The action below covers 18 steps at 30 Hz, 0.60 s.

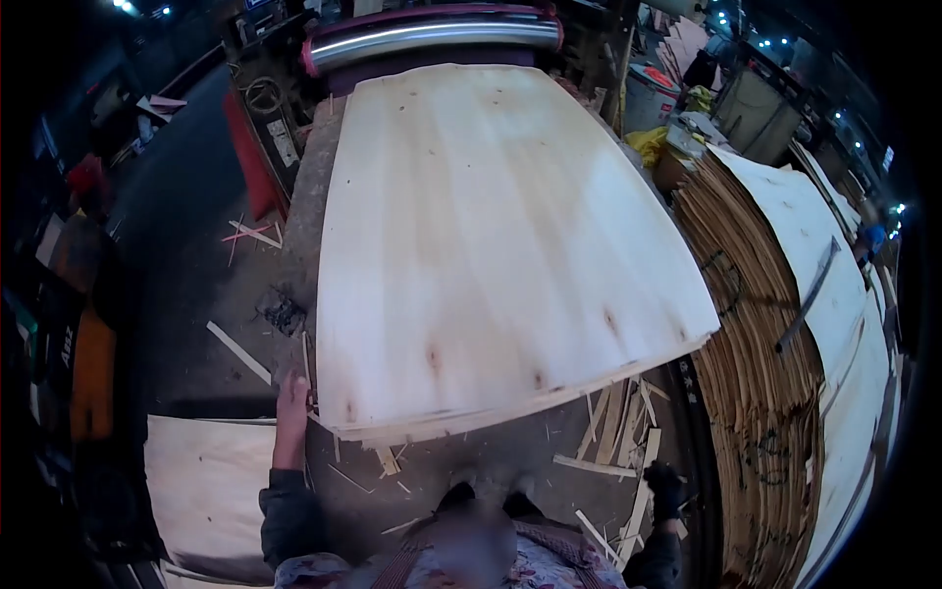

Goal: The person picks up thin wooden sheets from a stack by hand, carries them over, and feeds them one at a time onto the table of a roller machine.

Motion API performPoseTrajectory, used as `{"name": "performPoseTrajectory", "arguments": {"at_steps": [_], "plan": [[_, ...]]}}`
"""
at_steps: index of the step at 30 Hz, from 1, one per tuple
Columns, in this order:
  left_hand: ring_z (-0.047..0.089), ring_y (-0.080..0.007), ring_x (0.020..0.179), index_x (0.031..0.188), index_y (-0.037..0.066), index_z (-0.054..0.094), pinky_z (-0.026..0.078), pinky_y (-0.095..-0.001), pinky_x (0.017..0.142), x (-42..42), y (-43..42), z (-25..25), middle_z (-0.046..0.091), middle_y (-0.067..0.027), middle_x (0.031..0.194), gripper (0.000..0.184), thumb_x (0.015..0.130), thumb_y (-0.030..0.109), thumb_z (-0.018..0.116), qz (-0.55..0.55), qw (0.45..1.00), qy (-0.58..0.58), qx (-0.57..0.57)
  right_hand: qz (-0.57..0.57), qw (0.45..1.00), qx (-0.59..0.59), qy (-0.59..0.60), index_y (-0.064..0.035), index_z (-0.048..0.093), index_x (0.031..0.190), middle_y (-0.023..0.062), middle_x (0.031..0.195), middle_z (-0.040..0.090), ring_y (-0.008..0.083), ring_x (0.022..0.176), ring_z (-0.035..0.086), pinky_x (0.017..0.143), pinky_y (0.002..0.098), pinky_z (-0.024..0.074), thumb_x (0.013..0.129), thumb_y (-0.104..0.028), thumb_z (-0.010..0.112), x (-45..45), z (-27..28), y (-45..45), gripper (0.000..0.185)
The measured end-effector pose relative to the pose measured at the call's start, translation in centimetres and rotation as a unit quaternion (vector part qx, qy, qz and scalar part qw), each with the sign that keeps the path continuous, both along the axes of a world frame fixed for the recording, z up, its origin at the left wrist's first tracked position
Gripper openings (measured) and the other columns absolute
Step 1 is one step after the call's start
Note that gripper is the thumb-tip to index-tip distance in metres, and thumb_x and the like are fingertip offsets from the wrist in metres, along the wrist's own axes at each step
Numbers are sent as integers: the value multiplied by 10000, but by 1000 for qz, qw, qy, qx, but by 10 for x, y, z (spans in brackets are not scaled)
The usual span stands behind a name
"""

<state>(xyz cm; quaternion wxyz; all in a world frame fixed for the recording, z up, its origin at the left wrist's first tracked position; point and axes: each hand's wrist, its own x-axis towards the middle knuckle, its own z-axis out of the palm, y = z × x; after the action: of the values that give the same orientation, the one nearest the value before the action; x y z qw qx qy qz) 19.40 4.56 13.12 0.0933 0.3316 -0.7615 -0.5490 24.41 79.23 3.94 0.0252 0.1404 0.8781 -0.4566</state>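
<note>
A stack of pale wood veneer sheets (491, 236) lies in front of me, its near edge slightly uneven. Bare and with fingers stretched forward, my left hand (292, 395) is beside the stack's near left corner; it holds nothing visible. My right hand (664, 488), in a dark glove, is low on the right, away from the stack. Its fingers look curled, and what they hold, if anything, is too dark to make out. Thin wood strips (638, 496) lie on the floor beside and below it.
A machine with a shiny metal roller (437, 39) stands beyond the stack's far end. On the right is a tall pile of brown veneer (756, 393) with pale sheets (844, 324) alongside. Another pale sheet (211, 491) lies low left. An orange machine part (93, 373) stands far left.
</note>
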Motion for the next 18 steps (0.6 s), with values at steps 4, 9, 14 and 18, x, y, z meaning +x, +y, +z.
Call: {"name": "performPoseTrajectory", "arguments": {"at_steps": [4,9,14,18], "plan": [[582,-203,1071,1332,-24,482,470,-327,910,46,17,-11,604,-161,1148,402,994,192,511,-5,982,68,-174,84,993,14,77,-38,711,986,77,941,708,168,843,684,766,296,538,885,-118,560,91,-34,-13,198],[590,-249,1110,1298,-2,517,479,-359,916,62,150,20,583,-147,1228,382,926,80,549,-97,958,170,-211,124,975,166,77,-118,711,781,67,806,682,225,797,653,736,344,520,813,-50,512,206,-12,-1,213],[643,-287,1019,1223,2,576,507,-375,861,116,394,27,654,-200,1085,343,906,133,582,-392,900,144,-121,-218,938,-264,-52,-124,691,1003,91,746,691,233,658,654,653,350,518,914,-181,534,468,-53,37,189],[640,-295,938,1211,1,586,502,-381,833,257,607,2,648,-183,1032,351,881,120,584,-633,755,169,-35,-439,876,-137,-142,-69,662,645,31,578,614,166,513,491,540,308,429,896,-552,601,689,17,4,548]]}}
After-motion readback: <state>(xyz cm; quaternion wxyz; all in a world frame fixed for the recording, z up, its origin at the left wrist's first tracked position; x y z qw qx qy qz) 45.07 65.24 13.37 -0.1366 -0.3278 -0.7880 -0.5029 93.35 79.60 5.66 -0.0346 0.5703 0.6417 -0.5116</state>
